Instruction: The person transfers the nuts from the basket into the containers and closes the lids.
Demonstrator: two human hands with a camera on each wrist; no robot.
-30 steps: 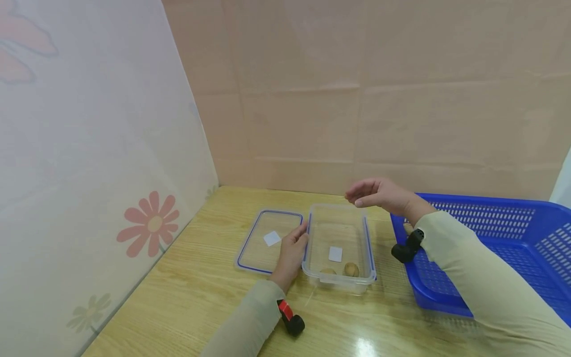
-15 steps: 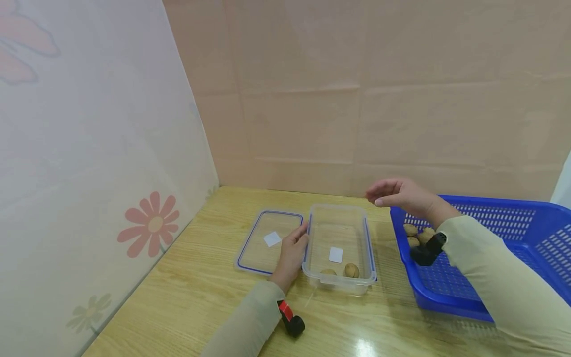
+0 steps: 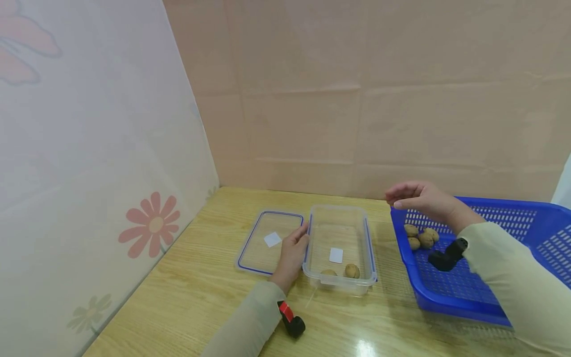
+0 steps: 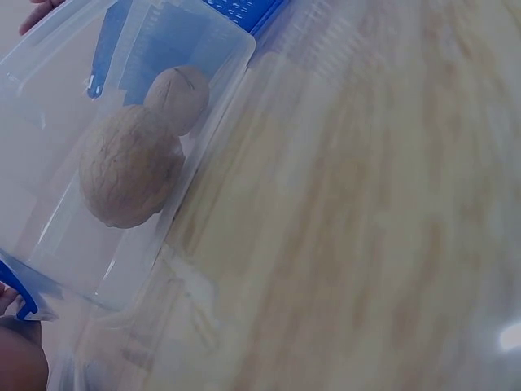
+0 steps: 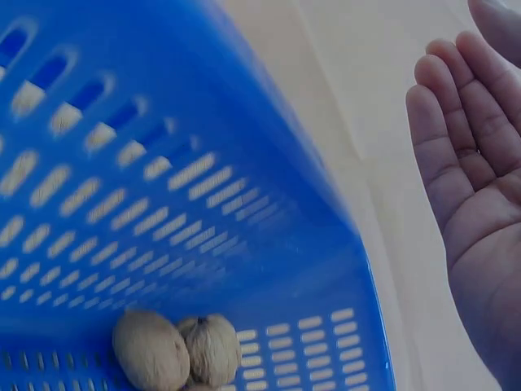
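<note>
A clear plastic food container point(image 3: 337, 225) stands uncovered on the table with two walnuts point(image 3: 352, 270) at its near end. My left hand point(image 3: 290, 253) rests against the container's left side, fingers along the wall beside the blue clip point(image 4: 20, 289). My right hand point(image 3: 421, 199) is raised over the back left corner of a blue plastic basket point(image 3: 464, 303), palm bare and fingers loosely bent, holding nothing. Several walnuts point(image 3: 426, 240) lie together in the basket's left corner. In the right wrist view, walnuts point(image 5: 151, 350) sit low beside the basket's slotted wall, with the right palm point(image 5: 488, 220) beyond the rim.
The container's lid point(image 3: 256, 248), with a blue seal and a white label, lies flat to the left of the container. A wooden table point(image 3: 187, 277) bears everything. Behind it hangs a plain beige cloth point(image 3: 285, 124); a flowered wall covering point(image 3: 89, 173) is at left.
My right hand has moved right, from above the container's back right corner to over the basket's edge, uncovering the basket's walnuts. The left hand and container stay where they were.
</note>
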